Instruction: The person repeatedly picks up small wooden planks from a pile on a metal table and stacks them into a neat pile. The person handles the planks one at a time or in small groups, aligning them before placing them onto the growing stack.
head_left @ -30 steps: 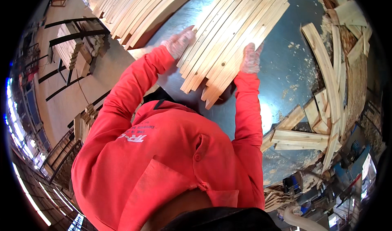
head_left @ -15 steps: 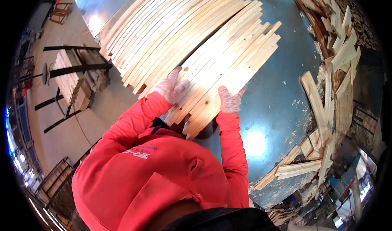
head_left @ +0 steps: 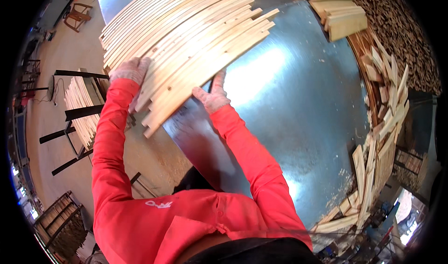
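A wide row of pale wooden strips lies side by side on a shiny metal table, their near ends uneven and jutting past the table's left edge. My left hand, in a thin whitish glove, lies over the strips' near-left ends with its fingers stretched across the wood. Against the long right-hand side of the outermost strip rests my gloved right hand, thumb and fingers spread apart. Neither hand is closed round a strip, and the undersides of both are hidden.
Scrap wood pieces and sawdust line the table's right rim. A stack of short boards sits at the far right, beside a heap of small wood bits. Left of the table, a black-framed stand holds more strips; a wooden chair stands behind.
The gap between the two groups of strips has closed. Both hands have moved left and farther away, the left hand shifting onto the strip ends. My view has turned, showing more table on the right.
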The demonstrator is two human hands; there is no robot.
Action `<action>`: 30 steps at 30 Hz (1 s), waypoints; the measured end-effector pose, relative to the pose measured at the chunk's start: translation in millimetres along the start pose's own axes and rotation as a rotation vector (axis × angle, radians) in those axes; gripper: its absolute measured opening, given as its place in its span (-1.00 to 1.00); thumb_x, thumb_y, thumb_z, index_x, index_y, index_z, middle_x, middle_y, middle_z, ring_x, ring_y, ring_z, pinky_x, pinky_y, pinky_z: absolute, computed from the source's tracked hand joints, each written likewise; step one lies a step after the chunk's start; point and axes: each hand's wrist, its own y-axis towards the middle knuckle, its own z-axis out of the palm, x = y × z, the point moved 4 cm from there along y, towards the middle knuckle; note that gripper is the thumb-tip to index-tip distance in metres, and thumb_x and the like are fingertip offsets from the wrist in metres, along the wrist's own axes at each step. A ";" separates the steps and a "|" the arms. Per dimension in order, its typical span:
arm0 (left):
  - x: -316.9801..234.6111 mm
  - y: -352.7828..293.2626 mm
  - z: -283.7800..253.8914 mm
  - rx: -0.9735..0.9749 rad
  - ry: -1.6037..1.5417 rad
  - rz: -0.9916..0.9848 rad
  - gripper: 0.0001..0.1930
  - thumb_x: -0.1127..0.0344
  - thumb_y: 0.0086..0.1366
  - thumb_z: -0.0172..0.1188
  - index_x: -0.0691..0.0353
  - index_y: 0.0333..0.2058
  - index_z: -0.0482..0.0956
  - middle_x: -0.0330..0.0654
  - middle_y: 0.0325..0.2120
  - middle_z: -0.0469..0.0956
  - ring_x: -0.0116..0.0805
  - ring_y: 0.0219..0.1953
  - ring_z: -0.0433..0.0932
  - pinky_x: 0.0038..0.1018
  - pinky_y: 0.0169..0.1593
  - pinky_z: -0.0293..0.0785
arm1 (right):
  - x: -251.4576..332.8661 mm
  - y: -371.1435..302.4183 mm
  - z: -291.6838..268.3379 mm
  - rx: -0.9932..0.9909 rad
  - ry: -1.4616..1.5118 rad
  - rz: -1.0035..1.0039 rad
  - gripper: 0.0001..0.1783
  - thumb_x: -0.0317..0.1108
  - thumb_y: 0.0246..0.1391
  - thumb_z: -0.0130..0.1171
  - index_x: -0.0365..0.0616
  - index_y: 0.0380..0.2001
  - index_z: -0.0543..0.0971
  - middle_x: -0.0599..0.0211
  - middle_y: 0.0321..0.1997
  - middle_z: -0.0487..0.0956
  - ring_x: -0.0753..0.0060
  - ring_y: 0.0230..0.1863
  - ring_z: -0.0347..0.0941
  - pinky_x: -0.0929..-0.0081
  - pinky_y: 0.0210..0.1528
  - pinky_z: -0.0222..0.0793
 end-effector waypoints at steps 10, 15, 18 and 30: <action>-31.9 52.3 35.2 -0.396 0.344 0.497 -0.13 -0.08 0.10 0.25 0.16 0.30 0.12 0.10 0.27 0.17 0.06 0.34 0.08 -0.09 0.36 0.02 | 59.9 130.4 15.5 0.188 -0.159 -0.102 -0.32 -0.11 0.15 0.10 -0.23 0.27 0.27 0.02 0.32 0.33 0.18 0.30 0.28 0.45 0.30 0.17; -47.6 99.8 71.0 -0.191 0.467 0.335 -0.18 -0.04 0.10 0.20 0.14 0.29 0.15 0.04 0.28 0.17 0.02 0.32 0.14 -0.10 0.29 0.13 | 3.7 -29.0 -118.7 0.027 -0.845 -0.326 -0.32 -0.08 0.17 -0.03 -0.10 0.31 0.20 0.11 0.33 0.29 0.02 0.21 0.34 0.23 0.21 0.31; -121.6 33.8 68.8 -0.346 0.581 0.280 -0.03 -0.21 0.12 0.22 0.18 0.35 0.01 0.08 0.34 0.02 0.02 0.38 0.01 -0.06 0.34 0.05 | -21.0 -190.6 -244.3 -0.144 -0.778 0.196 -0.39 -0.13 0.12 0.03 -0.08 0.23 0.29 0.06 0.21 0.39 -0.02 0.14 0.38 0.13 0.14 0.35; -676.7 -442.4 161.9 0.099 0.389 1.375 -0.19 -0.13 0.23 0.13 0.05 0.34 0.03 -0.01 0.29 0.19 0.00 0.30 0.20 -0.16 0.25 0.26 | -230.7 -809.5 -568.7 -1.814 -0.572 1.314 0.13 0.29 0.00 0.16 -0.25 0.38 -0.04 -0.24 0.32 0.24 -0.15 0.30 0.23 0.15 0.30 0.15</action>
